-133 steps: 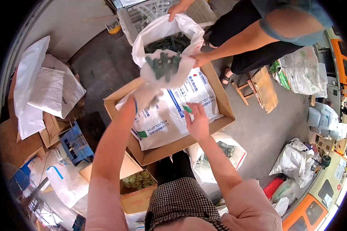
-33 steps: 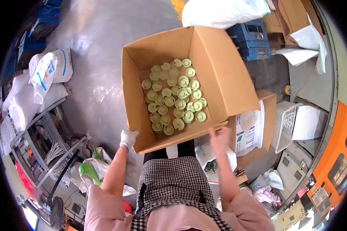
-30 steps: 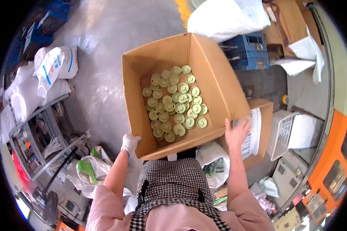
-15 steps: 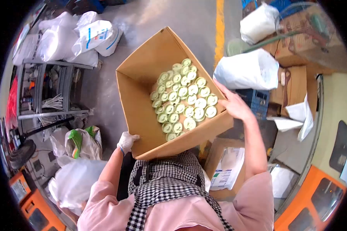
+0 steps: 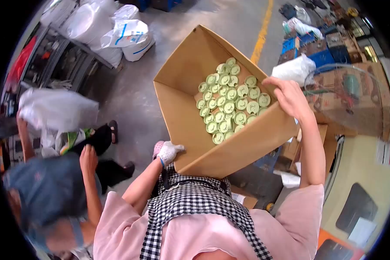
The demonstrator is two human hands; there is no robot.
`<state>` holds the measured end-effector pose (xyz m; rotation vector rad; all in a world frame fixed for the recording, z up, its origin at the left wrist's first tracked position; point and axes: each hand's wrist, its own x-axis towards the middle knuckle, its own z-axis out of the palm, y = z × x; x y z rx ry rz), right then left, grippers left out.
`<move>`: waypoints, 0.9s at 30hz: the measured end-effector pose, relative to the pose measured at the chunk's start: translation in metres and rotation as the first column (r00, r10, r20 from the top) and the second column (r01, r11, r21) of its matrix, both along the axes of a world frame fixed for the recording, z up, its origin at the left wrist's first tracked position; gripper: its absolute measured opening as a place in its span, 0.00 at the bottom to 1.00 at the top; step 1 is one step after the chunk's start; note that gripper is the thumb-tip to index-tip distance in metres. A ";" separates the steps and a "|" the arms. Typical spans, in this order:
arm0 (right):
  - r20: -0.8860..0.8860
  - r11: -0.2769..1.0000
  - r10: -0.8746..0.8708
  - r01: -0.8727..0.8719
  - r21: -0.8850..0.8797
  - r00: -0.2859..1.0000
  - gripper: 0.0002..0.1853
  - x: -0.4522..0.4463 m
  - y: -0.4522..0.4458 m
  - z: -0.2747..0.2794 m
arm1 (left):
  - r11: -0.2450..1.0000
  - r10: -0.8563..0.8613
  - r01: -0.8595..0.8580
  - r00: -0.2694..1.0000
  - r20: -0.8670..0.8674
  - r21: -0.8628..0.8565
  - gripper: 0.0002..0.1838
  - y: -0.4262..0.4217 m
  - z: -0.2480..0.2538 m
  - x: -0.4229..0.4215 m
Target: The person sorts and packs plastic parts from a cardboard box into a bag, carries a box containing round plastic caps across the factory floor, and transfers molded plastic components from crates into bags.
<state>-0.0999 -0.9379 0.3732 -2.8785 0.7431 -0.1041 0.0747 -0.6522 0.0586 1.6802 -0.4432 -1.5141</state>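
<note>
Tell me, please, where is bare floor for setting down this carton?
Bare floor lies between the carton, the blue-marked sack and the yellow line. It is crowded around the co-worker, the shelf and the cardboard boxes.

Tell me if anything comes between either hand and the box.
Only the white glove on the left hand at the left rim of the cardboard box; nothing visible separates the bare right hand from its right rim.
</note>
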 end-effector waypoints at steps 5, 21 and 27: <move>-0.079 1.000 -0.009 0.010 0.013 0.997 0.16 0.003 -0.035 0.006 | 0.996 -0.054 0.069 0.970 0.238 -0.053 0.14 -0.011 0.017 -0.017; -0.027 0.994 0.053 -0.050 0.098 0.998 0.17 0.015 -0.105 0.005 | 0.981 -0.191 0.173 0.922 0.337 0.081 0.21 -0.052 0.020 -0.007; 0.020 0.995 0.038 -0.040 0.093 0.999 0.17 0.004 -0.099 0.006 | 0.933 -0.322 0.212 0.851 0.415 0.291 0.22 -0.062 0.079 0.010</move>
